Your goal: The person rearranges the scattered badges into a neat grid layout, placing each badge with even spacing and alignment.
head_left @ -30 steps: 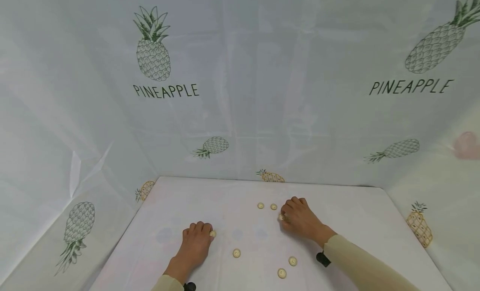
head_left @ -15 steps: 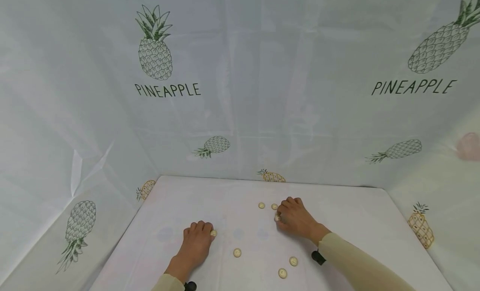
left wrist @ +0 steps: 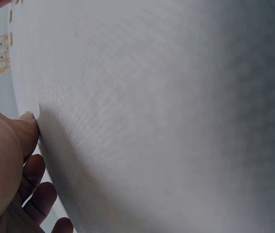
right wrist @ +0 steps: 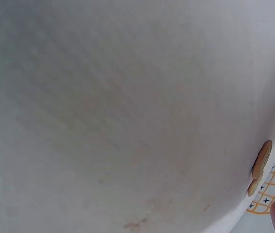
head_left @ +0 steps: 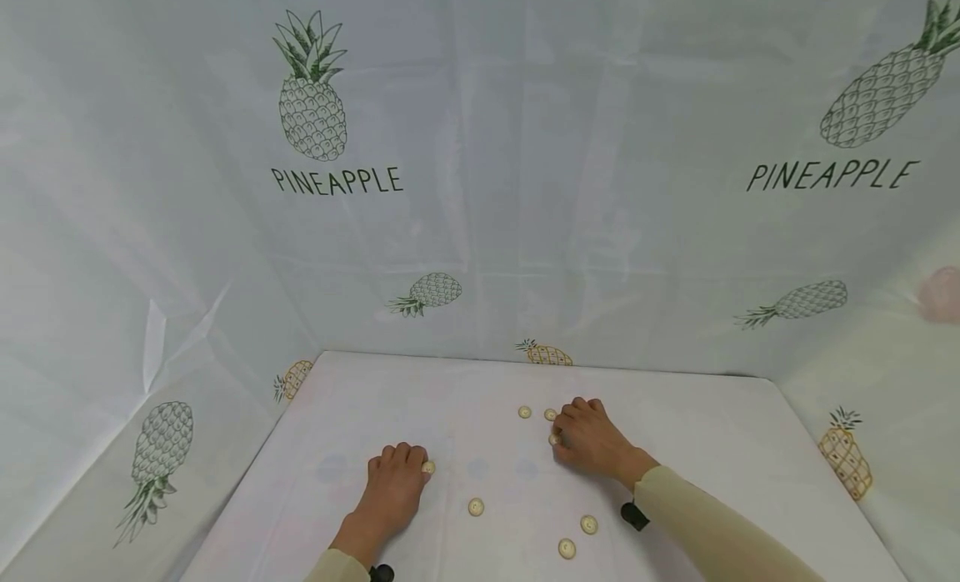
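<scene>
My left hand (head_left: 393, 486) rests on the white table at the left, its thumb and forefinger pinching a small round wooden disc (head_left: 428, 467). In the left wrist view the thumb (left wrist: 26, 131) touches the surface, and that disc is hidden. Farther back on the right, my right hand (head_left: 596, 440) holds another wooden disc (head_left: 554, 439) at its fingertips, low over or on the table. Just behind it lies one disc (head_left: 551, 414), close to the fingers, with a second disc (head_left: 525, 412) to its left. Marks on the discs are too small to read.
Three more discs lie nearer the front: a middle disc (head_left: 476, 507), a right disc (head_left: 588, 524) and a front disc (head_left: 567, 549). The white-covered table (head_left: 420, 382) meets a hanging pineapple-print sheet (head_left: 525, 190) at the back and sides.
My right hand has slid slightly left with its disc, closer to the two discs at the back. My left hand and the other discs have stayed put; the view shifted slightly.
</scene>
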Demonstrator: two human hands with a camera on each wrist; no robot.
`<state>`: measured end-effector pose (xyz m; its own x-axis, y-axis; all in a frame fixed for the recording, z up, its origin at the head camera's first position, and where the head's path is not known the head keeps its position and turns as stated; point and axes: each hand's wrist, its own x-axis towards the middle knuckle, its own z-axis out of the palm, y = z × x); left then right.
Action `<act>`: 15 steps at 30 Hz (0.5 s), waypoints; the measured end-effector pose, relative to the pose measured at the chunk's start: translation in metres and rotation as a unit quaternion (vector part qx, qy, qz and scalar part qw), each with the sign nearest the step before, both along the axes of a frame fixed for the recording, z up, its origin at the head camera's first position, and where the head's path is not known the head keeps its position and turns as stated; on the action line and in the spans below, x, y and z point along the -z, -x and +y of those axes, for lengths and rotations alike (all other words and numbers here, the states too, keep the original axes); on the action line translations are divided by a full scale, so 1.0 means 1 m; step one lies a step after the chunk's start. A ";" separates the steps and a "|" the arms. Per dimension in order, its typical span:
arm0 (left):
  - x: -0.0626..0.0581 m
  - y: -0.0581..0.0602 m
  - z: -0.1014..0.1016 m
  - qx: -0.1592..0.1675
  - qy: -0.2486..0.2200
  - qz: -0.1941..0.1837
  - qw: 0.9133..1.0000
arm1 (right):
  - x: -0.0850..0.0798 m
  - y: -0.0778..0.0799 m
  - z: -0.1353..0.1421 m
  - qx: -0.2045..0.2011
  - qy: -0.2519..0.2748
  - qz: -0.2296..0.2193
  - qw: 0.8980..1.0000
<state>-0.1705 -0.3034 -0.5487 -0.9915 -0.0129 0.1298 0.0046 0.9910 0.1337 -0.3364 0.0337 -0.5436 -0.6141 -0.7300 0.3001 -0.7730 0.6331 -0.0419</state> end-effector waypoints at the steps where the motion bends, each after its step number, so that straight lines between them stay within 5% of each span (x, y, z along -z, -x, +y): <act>1: 0.000 0.000 0.000 0.000 -0.002 0.000 1.000 | 0.000 0.000 0.000 0.002 0.000 -0.001 1.000; 15: -0.003 0.000 0.002 -0.006 -0.011 -0.010 1.000 | 0.001 0.000 -0.001 0.017 -0.002 -0.013 1.000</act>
